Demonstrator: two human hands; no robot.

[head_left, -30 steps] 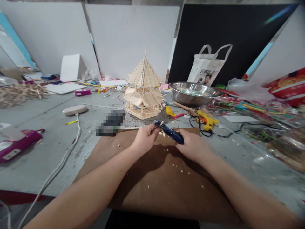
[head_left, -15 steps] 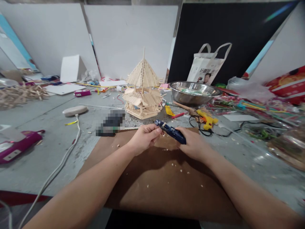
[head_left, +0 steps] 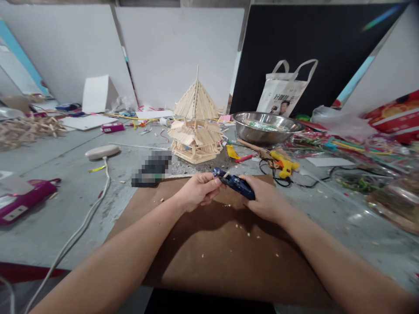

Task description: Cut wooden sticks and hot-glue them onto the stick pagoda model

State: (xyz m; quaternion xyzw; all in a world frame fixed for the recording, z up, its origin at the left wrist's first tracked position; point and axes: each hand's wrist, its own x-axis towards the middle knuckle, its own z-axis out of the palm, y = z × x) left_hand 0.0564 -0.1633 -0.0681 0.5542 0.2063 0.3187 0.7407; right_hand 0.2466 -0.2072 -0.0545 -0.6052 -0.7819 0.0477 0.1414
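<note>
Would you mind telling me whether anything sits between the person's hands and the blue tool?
Nothing visible does. The right hand grips the blue tool by its handle, and the left hand pinches a small wooden piece at the tool's front end, above the brown board.

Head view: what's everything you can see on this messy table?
pagoda: one, pale sticks, centre
bowl: one, steel, right of pagoda
glue gun: one, yellow, before bowl
bag: one, white, behind bowl
stick pile: one, pale, far left
case: one, pink, left edge
cable: one, white, left
mat: one, brown, nearest edge
tool: one, blue, over mat
left hand: one, pinching tool's tip
right hand: one, gripping tool's handle
</note>
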